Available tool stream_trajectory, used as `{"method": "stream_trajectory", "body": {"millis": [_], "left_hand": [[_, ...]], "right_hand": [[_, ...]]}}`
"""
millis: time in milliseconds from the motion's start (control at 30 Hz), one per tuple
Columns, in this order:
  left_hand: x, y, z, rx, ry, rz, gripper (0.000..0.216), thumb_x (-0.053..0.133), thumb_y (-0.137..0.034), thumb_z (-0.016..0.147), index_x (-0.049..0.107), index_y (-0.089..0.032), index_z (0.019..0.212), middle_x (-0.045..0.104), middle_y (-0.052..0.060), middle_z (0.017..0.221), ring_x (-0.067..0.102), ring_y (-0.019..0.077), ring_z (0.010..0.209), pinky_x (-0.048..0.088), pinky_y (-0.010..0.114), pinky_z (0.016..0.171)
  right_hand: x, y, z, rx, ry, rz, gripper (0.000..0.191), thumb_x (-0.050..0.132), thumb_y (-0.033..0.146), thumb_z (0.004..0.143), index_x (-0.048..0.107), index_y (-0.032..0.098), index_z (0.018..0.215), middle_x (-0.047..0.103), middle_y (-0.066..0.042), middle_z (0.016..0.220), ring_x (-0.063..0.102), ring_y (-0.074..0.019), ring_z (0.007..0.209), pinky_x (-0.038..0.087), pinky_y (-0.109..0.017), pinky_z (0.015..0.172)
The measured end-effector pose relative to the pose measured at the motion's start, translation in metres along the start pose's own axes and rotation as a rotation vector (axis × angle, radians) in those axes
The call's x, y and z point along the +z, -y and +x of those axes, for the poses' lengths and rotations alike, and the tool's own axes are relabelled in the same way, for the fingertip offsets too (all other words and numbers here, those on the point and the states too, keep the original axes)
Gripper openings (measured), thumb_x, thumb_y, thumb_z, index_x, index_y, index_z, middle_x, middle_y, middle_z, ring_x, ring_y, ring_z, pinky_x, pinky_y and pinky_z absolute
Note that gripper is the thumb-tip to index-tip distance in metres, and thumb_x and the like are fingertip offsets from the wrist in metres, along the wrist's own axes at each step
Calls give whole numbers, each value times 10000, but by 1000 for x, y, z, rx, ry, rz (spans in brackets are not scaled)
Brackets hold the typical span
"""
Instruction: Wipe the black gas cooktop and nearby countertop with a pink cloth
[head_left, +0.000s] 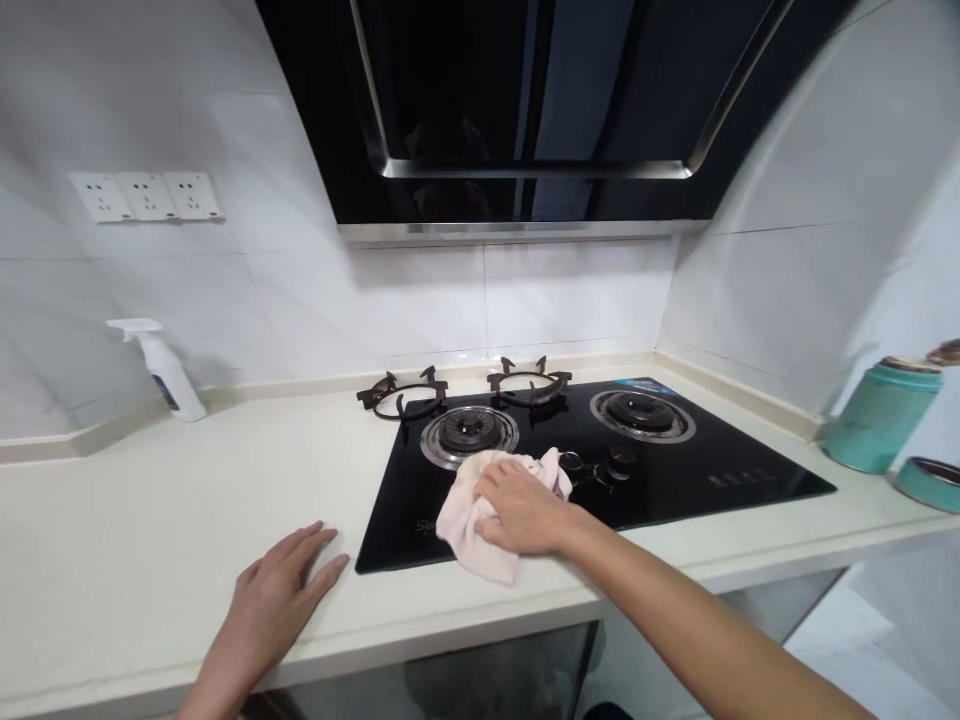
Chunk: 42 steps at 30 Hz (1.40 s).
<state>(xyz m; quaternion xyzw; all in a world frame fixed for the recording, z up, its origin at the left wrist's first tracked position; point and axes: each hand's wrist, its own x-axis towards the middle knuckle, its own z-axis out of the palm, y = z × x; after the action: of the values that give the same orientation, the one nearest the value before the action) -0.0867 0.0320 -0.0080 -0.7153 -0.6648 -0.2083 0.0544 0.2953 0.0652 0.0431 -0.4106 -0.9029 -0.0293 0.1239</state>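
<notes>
My right hand [517,505] is closed on a pale pink cloth [476,550], pressed to the front left of the black glass gas stove [675,485]. The cloth's lower corner hangs past the stove's front edge onto the counter. Just behind it lies the left burner [469,430], and a control knob [621,461] stands to its right. My left hand [281,585] rests on the white countertop [187,520], left of the stove's front corner, fingers apart and holding nothing. Two pan supports are off the burners: one pan support [409,400] by the back left corner, another pan support [529,386] at the back edge.
A white spray bottle [169,375] stands by the wall at left. The right burner [643,414] is uncovered. At far right are a teal canister [881,415] and a round teal lid-like piece [930,484]. Overhead, the black range hood [487,200] slopes outward.
</notes>
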Motion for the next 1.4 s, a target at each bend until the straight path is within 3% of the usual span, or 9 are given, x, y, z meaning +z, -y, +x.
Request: {"method": "stream_trajectory", "body": {"millis": [133, 300, 467, 567, 700, 833, 1067, 1233, 1400], "left_hand": [[-1, 1, 1, 0, -6, 16, 571, 447, -617, 904, 724, -280, 1272, 633, 54, 1448, 561, 327, 1361, 484, 495, 1083], [-2, 1, 2, 2, -10, 26, 556, 444, -608, 910, 727, -286, 1265, 640, 48, 1441, 576, 314, 1347, 489, 482, 1079], [-2, 2, 2, 16, -10, 26, 542, 460, -608, 919, 732, -284, 1259, 639, 53, 1444, 582, 304, 1340, 494, 443, 1069], [0, 3, 1, 21, -3, 17, 552, 456, -623, 925, 724, -291, 1275, 625, 52, 1461, 568, 305, 1355, 489, 436, 1069], [1, 2, 1, 6, -5, 14, 562, 449, -622, 925, 716, -282, 1282, 624, 62, 1460, 556, 312, 1367, 472, 462, 1086], [-1, -2, 1, 6, 7, 14, 559, 429, -604, 932, 706, -274, 1289, 621, 65, 1462, 551, 312, 1373, 456, 495, 1096], [-4, -4, 1, -10, 29, 23, 574, 414, -617, 928, 700, -277, 1292, 607, 69, 1479, 537, 306, 1387, 448, 483, 1097], [-5, -5, 1, -13, 37, 26, 586, 400, -612, 934, 693, -266, 1307, 596, 75, 1490, 522, 308, 1401, 435, 491, 1112], [-9, -9, 1, -9, 31, 28, 552, 417, -577, 940, 701, -266, 1297, 616, 67, 1470, 534, 291, 1393, 448, 463, 1106]], "right_hand": [[1, 10, -35, -57, -87, 72, 266, 670, 430, 868, 595, 215, 1006, 586, -47, 1062, 493, -243, 1066, 404, -400, 1003], [-5, -4, -84, -42, -176, 239, 154, 648, 270, 854, 580, 223, 984, 580, -32, 1026, 504, -232, 1035, 396, -407, 986], [-13, -32, -131, 145, -195, 199, 135, 576, 278, 901, 576, 227, 1026, 594, -72, 1143, 516, -264, 1111, 388, -448, 1003], [-22, -52, -146, 284, -141, 106, 154, 527, 331, 914, 560, 222, 1017, 607, -97, 1164, 548, -284, 1101, 409, -461, 957], [-34, -62, -140, 389, -12, 2, 207, 558, 414, 865, 556, 237, 972, 629, -85, 1084, 581, -284, 1033, 425, -433, 888], [-37, -58, -126, 393, 6, -65, 351, 622, 493, 805, 581, 212, 1012, 631, -130, 1093, 560, -317, 1009, 410, -453, 897], [-33, -73, -109, 352, -5, -149, 482, 515, 573, 917, 611, 157, 1139, 636, -204, 1213, 487, -397, 1208, 327, -565, 1022], [-29, -93, -99, 386, 6, -125, 602, 501, 652, 919, 604, 149, 1233, 626, -211, 1321, 344, -445, 1431, 237, -626, 1114], [-23, -73, -112, 367, -36, -105, 609, 540, 575, 888, 560, 104, 1272, 535, -256, 1445, 288, -395, 1500, 96, -602, 1210]]}}
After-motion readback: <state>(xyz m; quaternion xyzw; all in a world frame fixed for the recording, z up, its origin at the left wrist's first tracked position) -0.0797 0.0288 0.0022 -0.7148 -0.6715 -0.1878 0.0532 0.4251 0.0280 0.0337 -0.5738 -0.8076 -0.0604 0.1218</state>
